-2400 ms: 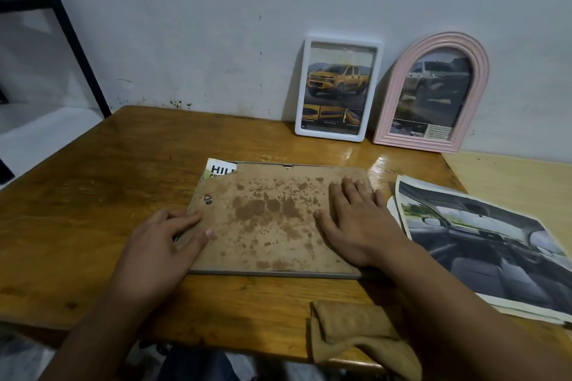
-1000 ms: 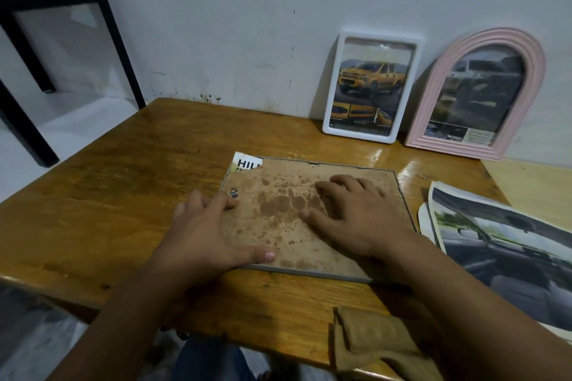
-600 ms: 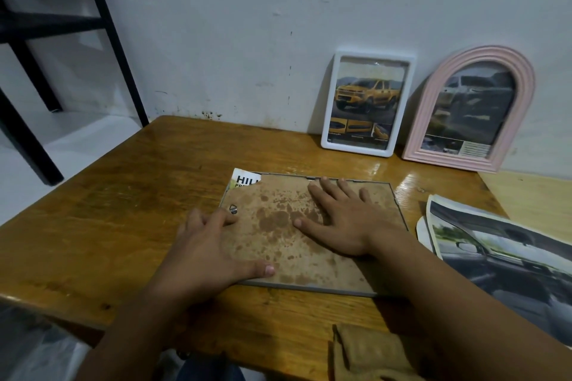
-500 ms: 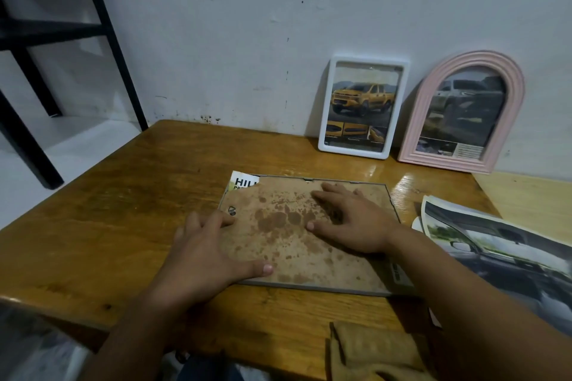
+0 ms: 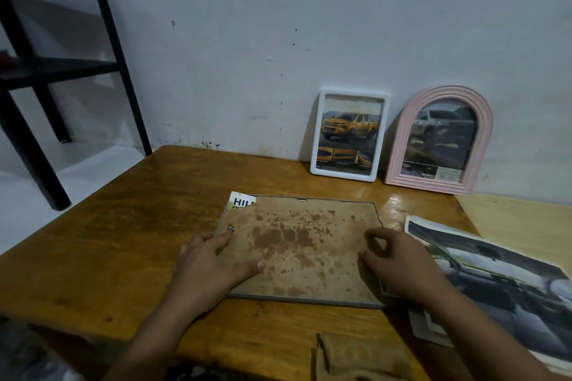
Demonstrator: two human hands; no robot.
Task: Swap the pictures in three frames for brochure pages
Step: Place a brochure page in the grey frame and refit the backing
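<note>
A big frame [image 5: 301, 252] is lying face down in the middle of the wooden table [image 5: 123, 235]. Its brown, spotty back board is facing up. A white paper corner [image 5: 241, 202] with black letters is sticking out from under the board at the frame's 11 o'clock corner.

The left hand [image 5: 213, 266] is coming in from 7 o'clock and resting flat on the left side of the board. Its fingers are straight and close together, pointing toward 1 o'clock. The thumb is stretching out to the right across the board. A small metal clip [image 5: 230, 228] is sitting just past the fingertips.

The right hand [image 5: 399, 263] is coming in from 5 o'clock and sitting at the right edge of the frame. Its fingers are curling in, with the thumb tip touching the board. I cannot tell if the fingers are pinching anything.

At 12 o'clock, two more frames are leaning on the wall. The white frame [image 5: 349, 134] is showing a yellow truck. The pink arch frame [image 5: 441, 141], just to its right, is showing a grey car. At 3 o'clock, a big car page [image 5: 495, 275] is lying flat, beside the right hand. At 6 o'clock, a tan cloth [image 5: 356, 359] is lying on the near edge of the table.
</note>
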